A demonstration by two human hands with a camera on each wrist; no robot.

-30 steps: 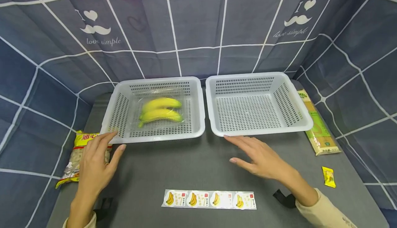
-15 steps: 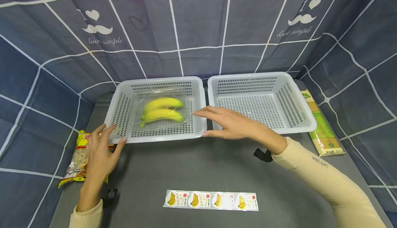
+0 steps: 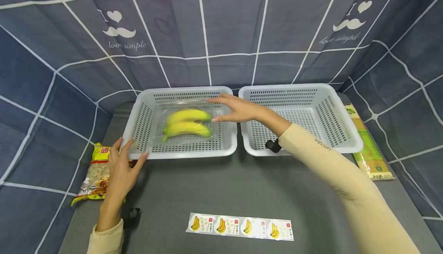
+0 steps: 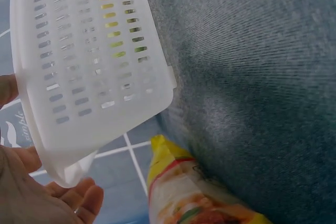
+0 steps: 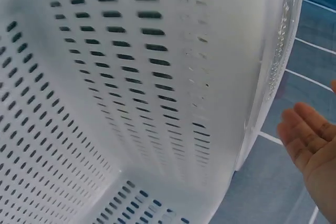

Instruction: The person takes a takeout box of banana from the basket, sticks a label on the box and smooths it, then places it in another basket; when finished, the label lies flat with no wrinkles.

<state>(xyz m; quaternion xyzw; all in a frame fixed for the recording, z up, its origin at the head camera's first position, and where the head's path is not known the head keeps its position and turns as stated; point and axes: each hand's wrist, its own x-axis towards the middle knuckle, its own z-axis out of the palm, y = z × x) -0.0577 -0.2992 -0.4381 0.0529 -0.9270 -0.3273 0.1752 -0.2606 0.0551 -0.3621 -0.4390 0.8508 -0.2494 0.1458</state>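
A clear plastic box (image 3: 157, 131) with two bananas (image 3: 188, 128) lies inside the left white basket (image 3: 187, 155). My right hand (image 3: 238, 110) reaches over that basket's right rim, thumb and fingers apart at the box's right side; contact is unclear. In the right wrist view the hand (image 5: 315, 156) shows beyond a white basket wall (image 5: 231, 77), holding nothing visible. My left hand (image 3: 121, 173) touches the left basket's front left corner with spread fingers. The left wrist view shows the hand (image 4: 26, 198) around the corner of the basket (image 4: 100, 124).
The right basket (image 3: 358, 144) stands beside the left one, with my right forearm crossing above it. A yellow snack bag (image 3: 93, 181) lies at left, a green-and-yellow packet (image 3: 373, 154) at right. A strip of banana stickers (image 3: 240, 226) lies in front.
My right hand has moved left and away from me, from the right basket's front edge to over the left basket. My left hand stays at the left basket's corner.
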